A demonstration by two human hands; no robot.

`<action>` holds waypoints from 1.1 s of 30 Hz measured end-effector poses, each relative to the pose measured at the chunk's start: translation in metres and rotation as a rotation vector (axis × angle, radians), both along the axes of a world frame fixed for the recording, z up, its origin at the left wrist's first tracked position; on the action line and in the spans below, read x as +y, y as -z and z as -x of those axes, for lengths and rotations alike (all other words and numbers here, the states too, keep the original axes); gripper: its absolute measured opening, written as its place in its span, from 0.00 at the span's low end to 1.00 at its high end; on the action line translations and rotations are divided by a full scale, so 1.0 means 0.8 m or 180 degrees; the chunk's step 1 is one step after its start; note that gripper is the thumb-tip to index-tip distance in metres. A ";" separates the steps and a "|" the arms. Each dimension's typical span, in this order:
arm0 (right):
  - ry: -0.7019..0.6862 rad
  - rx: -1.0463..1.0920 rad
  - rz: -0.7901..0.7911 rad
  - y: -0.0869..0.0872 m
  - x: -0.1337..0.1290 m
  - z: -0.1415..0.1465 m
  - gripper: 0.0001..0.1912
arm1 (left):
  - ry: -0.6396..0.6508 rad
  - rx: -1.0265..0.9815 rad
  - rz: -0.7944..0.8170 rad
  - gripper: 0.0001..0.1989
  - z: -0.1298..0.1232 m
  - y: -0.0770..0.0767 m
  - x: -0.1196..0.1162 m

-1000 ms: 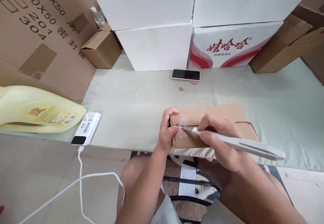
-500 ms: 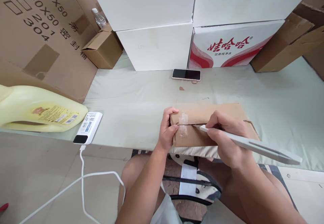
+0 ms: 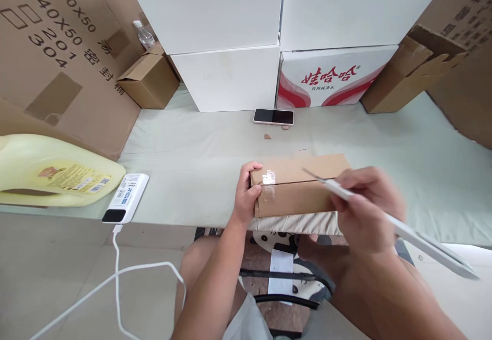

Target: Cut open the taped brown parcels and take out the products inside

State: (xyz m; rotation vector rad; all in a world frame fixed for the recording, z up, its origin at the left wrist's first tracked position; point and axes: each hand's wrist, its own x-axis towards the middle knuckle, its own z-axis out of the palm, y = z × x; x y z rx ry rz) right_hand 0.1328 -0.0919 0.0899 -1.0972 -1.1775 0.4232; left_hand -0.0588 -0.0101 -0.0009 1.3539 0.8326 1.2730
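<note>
A small brown cardboard box lies at the front edge of the cloth-covered table. Clear tape crosses the seam near its left end. My left hand grips that left end, thumb on the front flap and fingers around the back corner. In my right hand, somewhat blurred, is a grey-white utility knife. Its thin blade is out and points left, above the right half of the box top. The blade looks raised off the cardboard. My right hand hides the box's right end.
White cartons are stacked at the back, with a phone before them. A yellow jug and a white power bank with a cable are at left. An open brown box stands back right.
The knife blade has come out of the seam near the tape and lifted, moving right with my right hand. My left hand keeps its hold. The whole view has shifted slightly.
</note>
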 end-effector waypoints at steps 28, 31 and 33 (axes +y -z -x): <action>0.0507 -0.0651 0.1032 0.075 0.003 -0.109 0.16 | 0.0074 -0.0418 0.0138 0.20 -0.002 -0.003 -0.003; 0.0493 -0.0766 0.0561 0.070 -0.003 -0.108 0.20 | 0.0156 -0.0472 0.0168 0.21 -0.005 -0.004 -0.003; 0.0519 -0.0896 0.0347 0.069 -0.006 -0.109 0.23 | 0.0227 -0.0539 0.0227 0.21 -0.007 -0.006 -0.002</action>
